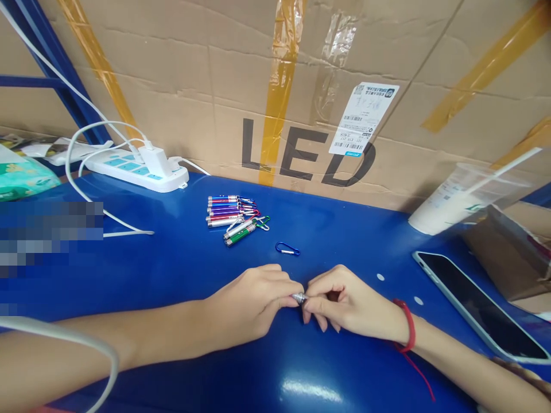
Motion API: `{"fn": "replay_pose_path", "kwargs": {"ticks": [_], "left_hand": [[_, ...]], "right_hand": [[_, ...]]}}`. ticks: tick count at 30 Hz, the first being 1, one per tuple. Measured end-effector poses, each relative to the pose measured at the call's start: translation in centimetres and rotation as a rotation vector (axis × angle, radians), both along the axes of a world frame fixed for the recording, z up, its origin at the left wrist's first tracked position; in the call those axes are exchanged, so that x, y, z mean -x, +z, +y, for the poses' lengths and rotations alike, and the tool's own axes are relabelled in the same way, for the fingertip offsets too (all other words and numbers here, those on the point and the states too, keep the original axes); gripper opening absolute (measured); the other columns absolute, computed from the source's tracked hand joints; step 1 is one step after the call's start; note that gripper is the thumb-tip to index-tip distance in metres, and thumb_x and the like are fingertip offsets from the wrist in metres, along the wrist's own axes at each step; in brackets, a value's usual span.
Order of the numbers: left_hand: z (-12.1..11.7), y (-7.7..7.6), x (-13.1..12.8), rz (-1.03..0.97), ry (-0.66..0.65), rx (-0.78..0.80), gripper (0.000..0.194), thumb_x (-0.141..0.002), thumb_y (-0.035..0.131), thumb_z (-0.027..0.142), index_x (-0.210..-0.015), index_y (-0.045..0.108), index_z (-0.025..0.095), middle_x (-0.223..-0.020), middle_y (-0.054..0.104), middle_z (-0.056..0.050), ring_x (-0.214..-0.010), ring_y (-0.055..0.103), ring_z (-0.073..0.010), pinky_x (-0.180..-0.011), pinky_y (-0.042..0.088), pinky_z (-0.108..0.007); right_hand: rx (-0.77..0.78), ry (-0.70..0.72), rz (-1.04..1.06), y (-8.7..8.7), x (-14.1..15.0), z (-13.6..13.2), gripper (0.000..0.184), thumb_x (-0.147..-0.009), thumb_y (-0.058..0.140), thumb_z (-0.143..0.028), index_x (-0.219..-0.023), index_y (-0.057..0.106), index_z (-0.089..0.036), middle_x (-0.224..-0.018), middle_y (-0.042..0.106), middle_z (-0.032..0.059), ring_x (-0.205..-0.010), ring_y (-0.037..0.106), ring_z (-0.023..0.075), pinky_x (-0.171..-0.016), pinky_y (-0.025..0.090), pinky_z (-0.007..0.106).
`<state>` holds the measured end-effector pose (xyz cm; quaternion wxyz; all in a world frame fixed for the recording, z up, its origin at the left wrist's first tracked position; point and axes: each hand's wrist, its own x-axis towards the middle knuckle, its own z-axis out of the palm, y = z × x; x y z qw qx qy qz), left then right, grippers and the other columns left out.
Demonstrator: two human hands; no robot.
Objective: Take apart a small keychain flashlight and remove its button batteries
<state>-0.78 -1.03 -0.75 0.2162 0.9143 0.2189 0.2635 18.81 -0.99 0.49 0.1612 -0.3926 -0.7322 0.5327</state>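
Note:
My left hand (269, 298) is closed, its thumb and fingers pinching a small silver ribbed metal piece (299, 298), most of which the fingers hide. From the other side, my right hand (333, 301) closes its thumb and index finger on the same piece; a red string bracelet (407, 327) circles that wrist. Just beyond the hands lies a loose blue carabiner (287, 249). Farther back is a group of several small pen-shaped keychain flashlights (228, 213) in different colours, with carabiners clipped to them. A green one (241, 234) lies nearest to me.
A white power strip (142, 172) with cables stands at the back left. A large cardboard box (193, 115) walls off the rear of the blue table (181, 269). To the right are a plastic cup (447, 201) with a straw and a phone (482, 304).

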Motion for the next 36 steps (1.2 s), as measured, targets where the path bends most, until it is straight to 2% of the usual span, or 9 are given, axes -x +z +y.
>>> {"fn": "replay_pose_path", "kwargs": {"ticks": [3, 7, 14, 19, 24, 28, 36], "left_hand": [[0.16, -0.16, -0.04, -0.004, -0.016, -0.009, 0.028, -0.089, 0.037, 0.007, -0.076, 0.060, 0.014, -0.068, 0.061, -0.002, -0.061, 0.049, -0.0127, -0.067, 0.039, -0.023], [0.29, -0.38, -0.01, -0.051, 0.017, -0.009, 0.026, -0.089, 0.040, 0.009, -0.074, 0.061, 0.015, -0.067, 0.061, -0.001, -0.060, 0.048, -0.0125, -0.065, 0.039, -0.022], [0.33, -0.03, -0.05, -0.070, 0.020, -0.002, 0.027, -0.088, 0.040, 0.009, -0.072, 0.061, 0.015, -0.065, 0.061, 0.000, -0.059, 0.047, -0.0120, -0.064, 0.039, -0.022], [0.49, -0.01, -0.03, -0.054, 0.018, -0.026, 0.028, -0.089, 0.041, 0.010, -0.071, 0.062, 0.015, -0.064, 0.061, 0.000, -0.059, 0.048, -0.0116, -0.063, 0.038, -0.022], [0.63, -0.02, 0.38, 0.048, 0.048, -0.112, 0.024, -0.090, 0.042, 0.013, -0.082, 0.064, 0.017, -0.072, 0.063, -0.002, -0.066, 0.052, -0.0135, -0.064, 0.035, -0.026], [0.58, 0.10, 0.44, 0.056, 0.094, -0.062, 0.022, -0.091, 0.042, 0.017, -0.083, 0.062, 0.019, -0.069, 0.061, 0.000, -0.066, 0.052, -0.0131, -0.063, 0.034, -0.025], [0.23, 0.57, 0.17, -0.002, 0.150, 0.075, 0.018, -0.088, 0.047, 0.018, -0.096, 0.063, 0.023, -0.081, 0.068, 0.000, -0.070, 0.056, -0.0145, -0.069, 0.040, -0.025]], "right_hand": [[0.001, -0.042, -0.025, -0.04, 0.22, -0.56, 0.030, -0.079, 0.059, -0.036, -0.065, 0.066, -0.010, -0.047, 0.054, -0.0014, -0.035, 0.046, 0.0035, -0.034, 0.036, 0.011], [0.092, -0.127, -0.005, -0.17, 0.65, -1.02, 0.036, -0.082, 0.053, -0.041, -0.065, 0.062, -0.011, -0.046, 0.051, -0.0037, -0.031, 0.044, 0.0028, -0.030, 0.035, 0.010], [0.158, -0.159, 0.087, -0.25, 1.01, -1.10, 0.044, -0.079, 0.052, -0.052, -0.070, 0.063, -0.010, -0.047, 0.052, -0.0042, -0.029, 0.044, 0.0020, -0.028, 0.034, 0.010], [0.214, -0.111, 0.132, -0.27, 0.81, -0.95, 0.049, -0.079, 0.051, -0.054, -0.072, 0.067, -0.008, -0.047, 0.053, -0.0029, -0.030, 0.046, 0.0023, -0.029, 0.034, 0.010], [0.258, -0.078, 0.152, -0.36, 0.59, -0.69, 0.053, -0.078, 0.050, -0.057, -0.074, 0.068, -0.007, -0.049, 0.055, -0.0016, -0.031, 0.048, 0.0025, -0.030, 0.036, 0.010], [0.317, -0.106, 0.185, -0.54, 0.75, -0.50, 0.056, -0.075, 0.051, -0.061, -0.070, 0.066, -0.007, -0.046, 0.054, -0.0021, -0.028, 0.048, 0.0031, -0.027, 0.035, 0.010], [0.354, -0.120, 0.226, -0.66, 1.02, -0.38, 0.062, -0.070, 0.050, -0.067, -0.065, 0.064, -0.007, -0.042, 0.051, -0.0032, -0.026, 0.045, 0.0027, -0.026, 0.034, 0.010]]}}
